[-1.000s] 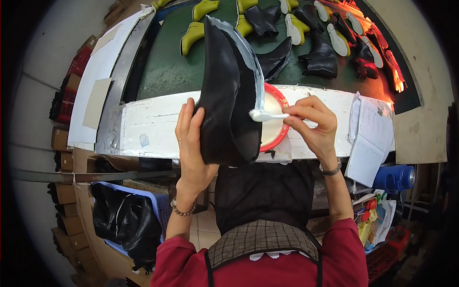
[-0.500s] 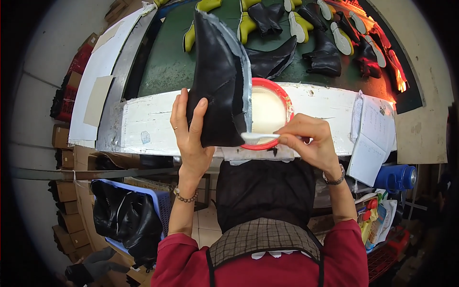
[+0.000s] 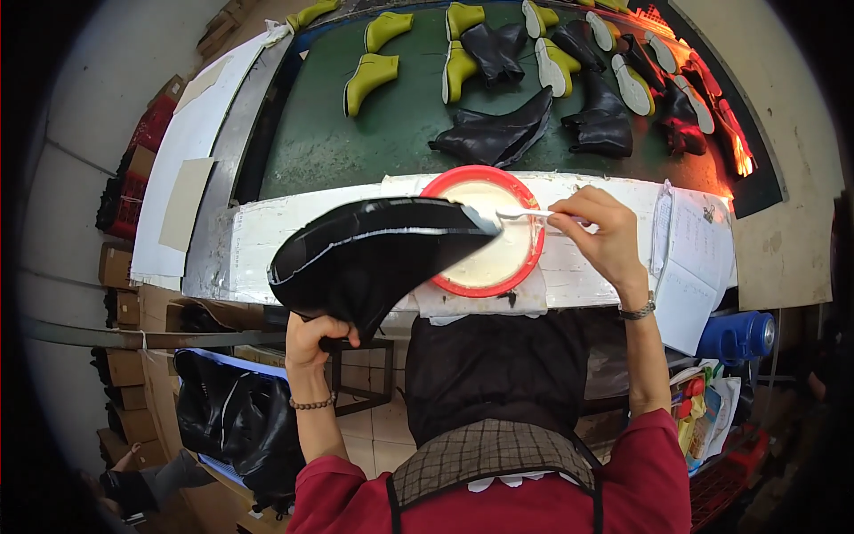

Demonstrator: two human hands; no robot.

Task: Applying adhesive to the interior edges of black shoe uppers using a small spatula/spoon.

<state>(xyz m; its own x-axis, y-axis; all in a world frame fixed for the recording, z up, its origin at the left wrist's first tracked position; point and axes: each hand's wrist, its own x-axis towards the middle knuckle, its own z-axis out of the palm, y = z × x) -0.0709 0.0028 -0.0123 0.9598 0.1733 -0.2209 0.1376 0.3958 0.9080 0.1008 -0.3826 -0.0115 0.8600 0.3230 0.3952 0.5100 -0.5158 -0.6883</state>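
My left hand [image 3: 316, 340] grips a black leather boot upper [image 3: 382, 254] from below, fingers closed on its soft black material. The upper lies tilted over the left part of a red bowl [image 3: 539, 245] filled with creamy white liquid [image 3: 485, 258]. A pale band runs along the upper's edge, and a wet white patch shows at its right end. Pinched in my right hand [image 3: 609, 236] is a small white brush [image 3: 529, 214], like a toothbrush. Its head is at that white end, above the bowl; whether it touches cannot be told.
Yellow-green boot lasts [image 3: 369, 80] and black boot uppers [image 3: 498, 129] stand or lie on the green conveyor belt [image 3: 311, 133]. A blue basket [image 3: 240, 363] of black boots is at lower left. Papers [image 3: 694, 267] and a blue flask [image 3: 737, 336] lie right. Another person [image 3: 147, 485] is at lower left.
The boot upper has swung from upright to nearly level, its right end now by the bowl's middle. My left hand has moved down and left; my right hand with the brush has moved up and right.
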